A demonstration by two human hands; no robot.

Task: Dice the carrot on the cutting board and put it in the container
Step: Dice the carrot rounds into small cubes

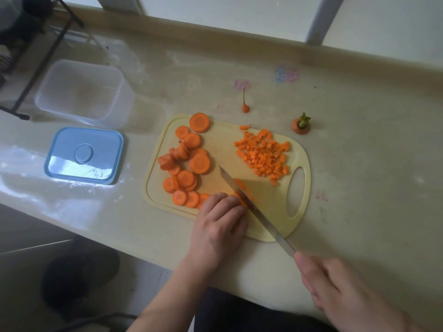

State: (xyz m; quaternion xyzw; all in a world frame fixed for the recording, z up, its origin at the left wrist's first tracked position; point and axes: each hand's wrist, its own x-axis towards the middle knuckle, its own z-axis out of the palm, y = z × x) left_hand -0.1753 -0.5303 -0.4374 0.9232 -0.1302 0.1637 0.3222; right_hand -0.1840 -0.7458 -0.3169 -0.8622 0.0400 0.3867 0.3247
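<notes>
Nearest, the right hand [345,291] grips a knife [254,207], while the left hand [219,224] curls its fingers [227,202] down onto a carrot slice [241,188] on the cutting board [225,149]. Round slices [189,164] lie left, a diced pile [263,154] right. The container [81,92] stands far left on the worktop [359,164].

Left hand [219,220] presses carrot slices [241,196] on cutting board [275,202]; right hand [340,291] grips knife [249,204], blade across them. Diced pile [263,154] beside handle hole; open container [84,92] on counter [371,164].
</notes>
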